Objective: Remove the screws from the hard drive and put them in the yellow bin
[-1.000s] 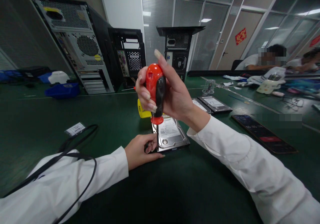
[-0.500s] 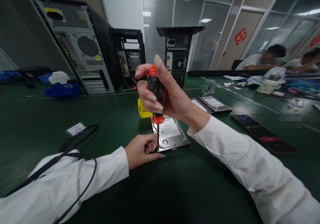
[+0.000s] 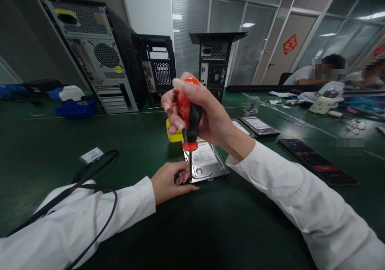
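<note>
A silver hard drive with a white label lies flat on the green table. My left hand grips its near left corner, thumb along the front edge and fingers curled at the side. Above the drive, my right hand is wrapped round the red and black handle of a screwdriver. The screwdriver stands upright, its shaft running down to the drive's near left corner beside my left fingers. Its tip is too small to make out. Partly hidden behind the right hand is a yellow object.
Two more hard drives and a phone lie to the right. Computer cases stand along the back. A black cable crosses my left sleeve near a small labelled bag. Two people sit at the far right.
My right fingers have shifted round the handle, the thumb moving leftward across it. The handle has turned, showing more of its red side. My left hand and the drive stay put.
</note>
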Tool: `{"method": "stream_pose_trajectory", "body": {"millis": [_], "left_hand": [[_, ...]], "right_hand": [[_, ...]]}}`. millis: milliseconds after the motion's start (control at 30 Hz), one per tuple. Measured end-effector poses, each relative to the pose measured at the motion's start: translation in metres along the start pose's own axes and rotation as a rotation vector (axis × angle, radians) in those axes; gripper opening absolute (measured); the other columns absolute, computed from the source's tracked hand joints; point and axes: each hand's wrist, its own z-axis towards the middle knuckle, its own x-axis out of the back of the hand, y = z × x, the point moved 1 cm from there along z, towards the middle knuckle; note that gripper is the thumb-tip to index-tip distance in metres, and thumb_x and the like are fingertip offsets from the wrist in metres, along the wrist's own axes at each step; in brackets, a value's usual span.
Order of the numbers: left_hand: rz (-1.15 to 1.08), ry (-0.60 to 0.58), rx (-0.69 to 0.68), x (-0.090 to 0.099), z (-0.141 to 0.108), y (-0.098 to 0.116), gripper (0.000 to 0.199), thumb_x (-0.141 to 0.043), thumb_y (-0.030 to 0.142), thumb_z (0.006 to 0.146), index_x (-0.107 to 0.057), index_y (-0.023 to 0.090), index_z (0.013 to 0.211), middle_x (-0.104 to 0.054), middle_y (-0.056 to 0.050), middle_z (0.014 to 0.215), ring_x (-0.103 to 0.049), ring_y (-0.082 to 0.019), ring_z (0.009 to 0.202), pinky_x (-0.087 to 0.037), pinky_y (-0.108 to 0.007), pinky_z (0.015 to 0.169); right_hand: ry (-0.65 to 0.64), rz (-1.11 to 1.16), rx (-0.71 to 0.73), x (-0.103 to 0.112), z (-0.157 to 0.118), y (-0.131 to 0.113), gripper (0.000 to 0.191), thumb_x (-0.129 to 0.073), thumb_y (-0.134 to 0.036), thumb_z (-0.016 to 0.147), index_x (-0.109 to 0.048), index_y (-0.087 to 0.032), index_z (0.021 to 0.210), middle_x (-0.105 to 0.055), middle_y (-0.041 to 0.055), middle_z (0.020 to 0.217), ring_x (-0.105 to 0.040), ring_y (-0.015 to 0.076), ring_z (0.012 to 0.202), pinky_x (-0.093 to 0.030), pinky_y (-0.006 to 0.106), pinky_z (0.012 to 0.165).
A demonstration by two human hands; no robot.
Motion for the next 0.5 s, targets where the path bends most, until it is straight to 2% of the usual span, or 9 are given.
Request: {"method": "stream_pose_trajectory", "body": {"millis": [100, 167, 233, 367, 433, 500], "left_hand": [[0.003, 0.002, 0.0, 0.0, 0.0, 0.001, 0.033, -0.069, 0.031, 0.071, -0.04, 0.018, 0.063, -0.036, 0.009, 0.055, -0.034, -0.008, 0.049, -0.028, -0.019, 0.048], [0.006, 0.004, -0.002, 0.0, 0.0, 0.0, 0.032, -0.069, 0.031, 0.071, -0.041, 0.018, 0.064, -0.037, 0.009, 0.055, -0.035, -0.008, 0.049, -0.029, -0.019, 0.048], [0.007, 0.004, -0.005, -0.001, 0.0, 0.0, 0.032, -0.069, 0.032, 0.071, -0.041, 0.018, 0.064, -0.037, 0.009, 0.054, -0.035, -0.008, 0.049, -0.029, -0.019, 0.048], [0.006, 0.0, 0.004, 0.0, 0.0, 0.0, 0.033, -0.069, 0.032, 0.071, -0.04, 0.018, 0.063, -0.036, 0.008, 0.055, -0.035, -0.008, 0.049, -0.028, -0.019, 0.048], [0.008, -0.004, 0.014, 0.0, 0.0, 0.0, 0.034, -0.069, 0.032, 0.071, -0.039, 0.018, 0.062, -0.036, 0.008, 0.055, -0.035, -0.008, 0.05, -0.028, -0.019, 0.048], [0.011, -0.006, 0.021, 0.0, 0.0, 0.001, 0.035, -0.069, 0.032, 0.071, -0.039, 0.018, 0.062, -0.037, 0.008, 0.055, -0.036, -0.009, 0.05, -0.028, -0.019, 0.049]], "right_hand": [[0.015, -0.041, -0.003, 0.001, 0.001, 0.002, 0.024, -0.054, -0.036, 0.084, -0.038, -0.02, 0.075, -0.051, -0.006, 0.061, -0.042, 0.0035, 0.041, -0.037, 0.014, 0.04], [0.012, -0.054, -0.032, 0.002, 0.001, 0.001, 0.022, -0.054, -0.037, 0.084, -0.04, -0.021, 0.078, -0.045, -0.0077, 0.057, -0.038, 0.0036, 0.04, -0.032, 0.013, 0.037], [-0.017, -0.081, -0.053, 0.002, 0.001, -0.003, 0.019, -0.046, -0.04, 0.087, -0.045, -0.021, 0.086, -0.043, -0.0075, 0.057, -0.038, 0.0041, 0.041, -0.033, 0.014, 0.04], [-0.071, -0.129, -0.13, 0.001, 0.0, -0.009, 0.043, -0.016, -0.041, 0.095, -0.052, -0.018, 0.1, -0.045, -0.004, 0.064, -0.045, 0.0062, 0.052, -0.041, 0.018, 0.049], [-0.112, -0.096, -0.14, 0.001, -0.001, -0.009, 0.041, -0.017, -0.037, 0.096, -0.053, -0.017, 0.099, -0.047, -0.0023, 0.07, -0.049, 0.0069, 0.059, -0.043, 0.02, 0.055], [-0.154, -0.042, -0.121, 0.001, -0.001, -0.007, 0.031, -0.029, -0.034, 0.094, -0.053, -0.015, 0.096, -0.049, -0.0009, 0.079, -0.052, 0.0079, 0.067, -0.046, 0.021, 0.059]]}}
